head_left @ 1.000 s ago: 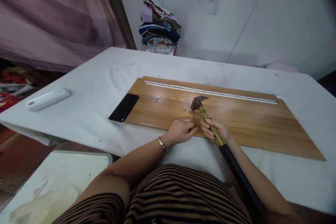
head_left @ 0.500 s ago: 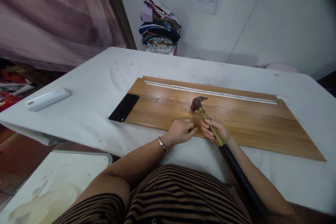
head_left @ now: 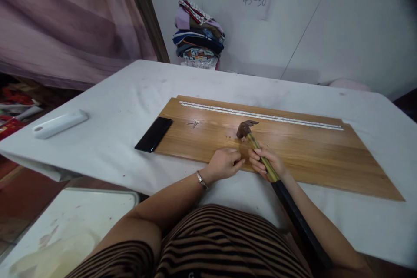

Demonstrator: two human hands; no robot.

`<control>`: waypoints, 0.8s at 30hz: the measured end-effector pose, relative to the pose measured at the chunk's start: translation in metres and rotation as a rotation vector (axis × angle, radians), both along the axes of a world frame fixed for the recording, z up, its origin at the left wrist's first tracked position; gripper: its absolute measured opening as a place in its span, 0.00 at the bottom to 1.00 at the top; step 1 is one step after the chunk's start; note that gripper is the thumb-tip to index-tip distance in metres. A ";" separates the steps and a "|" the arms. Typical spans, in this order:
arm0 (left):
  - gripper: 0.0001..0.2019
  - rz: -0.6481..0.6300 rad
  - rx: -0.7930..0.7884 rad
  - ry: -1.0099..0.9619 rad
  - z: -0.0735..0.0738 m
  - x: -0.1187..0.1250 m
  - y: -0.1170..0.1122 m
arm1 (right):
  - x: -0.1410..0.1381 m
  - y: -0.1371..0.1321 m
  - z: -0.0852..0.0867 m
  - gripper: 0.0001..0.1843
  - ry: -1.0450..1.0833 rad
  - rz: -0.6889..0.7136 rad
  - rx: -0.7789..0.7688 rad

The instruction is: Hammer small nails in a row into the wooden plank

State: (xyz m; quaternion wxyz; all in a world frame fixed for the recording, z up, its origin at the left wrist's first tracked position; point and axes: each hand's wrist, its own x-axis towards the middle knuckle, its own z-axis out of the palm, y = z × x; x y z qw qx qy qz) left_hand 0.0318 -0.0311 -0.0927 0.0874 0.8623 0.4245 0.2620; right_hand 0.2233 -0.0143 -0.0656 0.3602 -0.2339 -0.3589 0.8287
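My right hand [head_left: 267, 161] is wrapped round the yellow shaft of a claw hammer [head_left: 265, 158], whose black grip runs back along my forearm. The rusty brown hammer head is over the middle of a wooden board [head_left: 319, 156]; whether it touches the wood I cannot tell. Curled closed, my left hand [head_left: 224, 163] rests at the board's near edge, just left of the hammer. Its fingers hide whatever may be inside. A few tiny dark bits [head_left: 230, 137] lie beside the hammer head. Several nails [head_left: 194, 123] form a small pile further left on the board.
Two thin white strips [head_left: 260, 115] run along the board's far side. A black phone [head_left: 154, 134] lies across its left end. On the white-covered table [head_left: 110, 95] is a white oblong object [head_left: 60, 124]. Folded cloths [head_left: 198, 37] are stacked behind, and a white stool [head_left: 84, 204] stands front left.
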 end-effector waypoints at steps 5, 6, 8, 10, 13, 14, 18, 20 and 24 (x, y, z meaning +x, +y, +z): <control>0.15 0.011 -0.009 0.017 0.001 0.001 0.000 | -0.001 0.000 0.000 0.16 -0.010 0.004 -0.002; 0.15 0.015 -0.014 0.020 0.001 0.001 0.000 | -0.001 0.000 0.000 0.16 -0.009 0.001 -0.005; 0.15 0.018 -0.020 0.020 0.001 0.001 -0.001 | -0.001 0.000 0.000 0.15 -0.006 -0.002 -0.015; 0.15 0.012 -0.022 0.016 0.001 0.001 -0.001 | -0.001 0.000 0.001 0.15 0.001 -0.008 -0.024; 0.15 0.004 -0.026 -0.001 0.002 0.001 -0.001 | 0.000 0.000 0.002 0.17 0.001 -0.010 -0.017; 0.15 0.002 -0.029 -0.004 0.002 0.001 -0.001 | 0.000 0.000 0.003 0.17 0.000 -0.010 -0.013; 0.15 0.007 -0.040 0.002 0.002 0.000 -0.001 | 0.000 0.000 0.002 0.16 0.002 -0.008 -0.005; 0.15 0.010 -0.041 0.004 0.002 0.000 -0.001 | 0.000 0.000 0.001 0.15 0.000 -0.006 -0.013; 0.15 0.009 -0.031 0.002 0.002 0.001 -0.001 | 0.000 0.000 0.000 0.16 -0.005 -0.007 -0.023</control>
